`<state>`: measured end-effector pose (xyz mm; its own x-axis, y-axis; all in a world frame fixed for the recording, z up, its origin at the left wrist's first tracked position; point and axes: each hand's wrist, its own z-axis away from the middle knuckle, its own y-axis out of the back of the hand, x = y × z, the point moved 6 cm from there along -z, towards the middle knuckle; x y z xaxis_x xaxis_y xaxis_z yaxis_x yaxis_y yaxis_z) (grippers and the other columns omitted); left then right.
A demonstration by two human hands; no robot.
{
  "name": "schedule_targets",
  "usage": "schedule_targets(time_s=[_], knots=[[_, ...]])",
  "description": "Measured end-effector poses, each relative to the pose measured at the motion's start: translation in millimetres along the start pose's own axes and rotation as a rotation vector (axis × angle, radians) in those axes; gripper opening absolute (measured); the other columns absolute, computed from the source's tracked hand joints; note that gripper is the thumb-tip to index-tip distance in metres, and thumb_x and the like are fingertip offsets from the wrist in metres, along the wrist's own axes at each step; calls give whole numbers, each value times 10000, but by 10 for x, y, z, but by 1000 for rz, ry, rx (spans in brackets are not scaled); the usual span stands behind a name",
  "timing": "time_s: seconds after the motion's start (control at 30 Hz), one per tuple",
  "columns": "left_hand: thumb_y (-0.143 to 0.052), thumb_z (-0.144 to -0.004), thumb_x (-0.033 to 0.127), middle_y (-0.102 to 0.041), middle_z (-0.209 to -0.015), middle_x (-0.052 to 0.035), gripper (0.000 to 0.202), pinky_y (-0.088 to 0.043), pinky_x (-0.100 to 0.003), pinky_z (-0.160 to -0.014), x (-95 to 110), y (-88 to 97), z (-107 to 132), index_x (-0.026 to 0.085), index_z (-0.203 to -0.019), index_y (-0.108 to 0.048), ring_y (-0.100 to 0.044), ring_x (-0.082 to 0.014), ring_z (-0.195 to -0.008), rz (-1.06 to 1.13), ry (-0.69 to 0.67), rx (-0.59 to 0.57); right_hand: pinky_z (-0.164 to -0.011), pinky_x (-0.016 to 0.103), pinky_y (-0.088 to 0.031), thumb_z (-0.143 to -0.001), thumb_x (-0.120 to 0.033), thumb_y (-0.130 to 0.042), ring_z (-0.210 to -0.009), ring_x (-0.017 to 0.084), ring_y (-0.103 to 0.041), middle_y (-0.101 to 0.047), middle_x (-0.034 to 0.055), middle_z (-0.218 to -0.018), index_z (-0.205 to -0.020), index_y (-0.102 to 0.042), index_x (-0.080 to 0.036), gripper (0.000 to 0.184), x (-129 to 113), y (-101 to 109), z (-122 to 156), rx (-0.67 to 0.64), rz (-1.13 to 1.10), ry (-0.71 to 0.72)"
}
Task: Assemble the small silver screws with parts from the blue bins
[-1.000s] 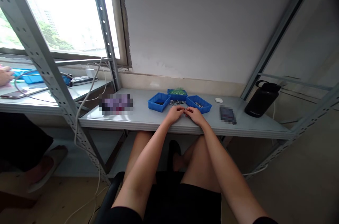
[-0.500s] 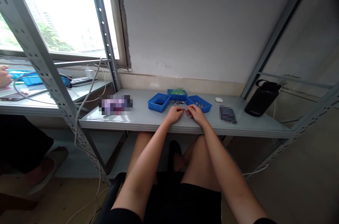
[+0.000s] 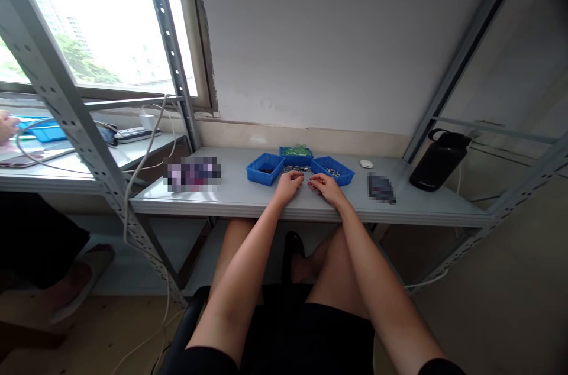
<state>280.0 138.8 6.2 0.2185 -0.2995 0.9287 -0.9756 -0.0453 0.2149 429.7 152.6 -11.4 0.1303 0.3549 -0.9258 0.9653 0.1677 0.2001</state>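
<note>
My left hand (image 3: 290,187) is over the front part of the table, its thumb and fingers pinched together; what they hold is too small to name. Just to its right, my right hand (image 3: 325,188) also pinches, with a tiny thin piece near its fingertips that I cannot make out. A small gap separates the two hands. Behind them lies a pile of small metal parts (image 3: 294,168). A blue bin (image 3: 256,174) with dark pieces stands left, another blue bin (image 3: 347,177) with metal pieces stands right, and a third blue bin (image 3: 294,159) holding green bags is behind.
At the right stand a black bottle (image 3: 437,163) and a white case (image 3: 366,164), near a blurred dark item (image 3: 381,188). A blurred purple item (image 3: 191,174) lies at the left. A metal shelf post (image 3: 71,109) and cable (image 3: 128,209) border the left side; another person's hand (image 3: 7,126) shows beyond.
My hands have drawn slightly apart at the fingertips, from nearly touching to a small gap. The bins and other table items have stayed in place, while the view has shifted slightly.
</note>
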Motion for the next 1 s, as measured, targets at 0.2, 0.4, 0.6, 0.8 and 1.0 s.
schedule_targets(time_s=[0.2,0.4,0.6,0.8,1.0], knots=[[-589,-781,270,-693,-795,-82,236,-445,-264,-644,44,-56,20,94,-875,-714,-570,-152,-686,-79,-52,-83,-577,265,-412,-725,-438,-617,-704,164,-604,-696,65,-863,-875,-607,-191,289,-5,-5,0,-10,24,10],[-673,-732,259,-700,-774,-82,240,-463,-298,-717,65,-39,57,97,-907,-701,-612,-179,-725,9,-64,-97,-627,279,-439,-706,-453,-655,-702,159,-595,-686,51,-820,-859,-613,-186,310,4,-29,-6,-39,46,2],[-725,-673,194,-698,-779,-88,300,-474,-319,-771,82,-36,72,84,-945,-662,-638,-197,-778,77,-32,-96,-649,284,-445,-723,-424,-639,-700,156,-602,-682,44,-826,-876,-616,-189,282,10,-30,-12,-53,45,11],[-682,-685,244,-652,-720,-45,171,-457,-278,-705,42,-35,24,105,-773,-635,-591,-151,-708,75,-73,-83,-689,301,-457,-726,-420,-638,-685,156,-602,-681,40,-800,-862,-618,-184,274,-31,-44,3,-66,59,19],[-637,-693,263,-611,-719,-21,153,-444,-254,-647,-12,-43,-11,127,-746,-592,-554,-131,-692,113,-68,-67,-662,289,-450,-743,-457,-609,-714,163,-601,-693,44,-824,-855,-616,-192,287,-64,-54,22,-76,87,29]])
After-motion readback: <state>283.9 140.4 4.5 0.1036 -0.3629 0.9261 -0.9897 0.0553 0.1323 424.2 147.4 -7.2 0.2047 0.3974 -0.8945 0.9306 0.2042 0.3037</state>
